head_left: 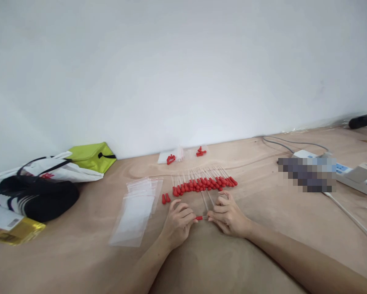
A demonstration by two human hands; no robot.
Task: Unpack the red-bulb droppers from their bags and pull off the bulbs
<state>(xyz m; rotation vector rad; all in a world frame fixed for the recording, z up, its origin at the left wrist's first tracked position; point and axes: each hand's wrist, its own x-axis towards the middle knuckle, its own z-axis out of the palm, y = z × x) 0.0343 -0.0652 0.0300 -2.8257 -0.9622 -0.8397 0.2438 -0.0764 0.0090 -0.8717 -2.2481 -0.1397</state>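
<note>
My left hand (177, 222) and my right hand (229, 214) meet low in the middle of the wooden table (79, 261). The left fingers pinch a small red cap (199, 218). The right fingers pinch the thin clear tube (205, 217) that the cap sits on. Just beyond the hands lies a row of several clear tubes with red caps (204, 183). Two loose red caps (165, 198) lie left of the row. A fanned stack of clear plastic bags (137, 212) lies left of my left hand.
Two small bags holding red-capped pieces (183, 155) lie by the white wall. Black, white and lime-green bags (48, 175) sit at the far left, with a yellow packet (16, 232). A power strip and cables (351, 173) lie at the right.
</note>
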